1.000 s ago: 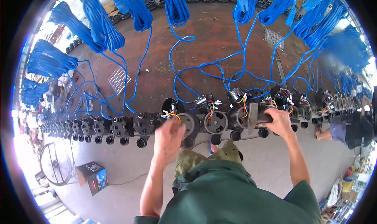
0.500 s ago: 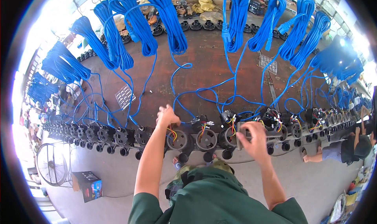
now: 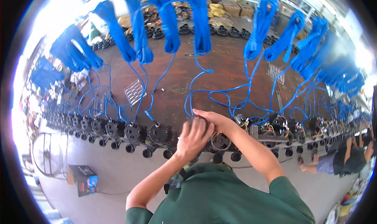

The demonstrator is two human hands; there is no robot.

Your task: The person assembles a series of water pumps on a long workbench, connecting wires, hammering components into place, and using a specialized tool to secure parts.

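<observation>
Left hand [image 3: 193, 137], right hand [image 3: 218, 120]: fingers bent over 1 dark round part [image 3: 202, 122], grip hidden, cannot tell if closed | step — probably seating that part; next move calls for alignment | right of hands: 1 hammer [image 3: 271, 138] | beyond hands, on counter [image 3: 231, 67]: 2 perforated plates [image 3: 134, 92] — blue cord bundles [image 3: 202, 31] overlap, uncounted

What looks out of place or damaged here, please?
The hammer looks slightly out of place: it lies on the row of black cases, close to exposed coloured wires. I notice no spill; small damage would be hard to see.
</observation>
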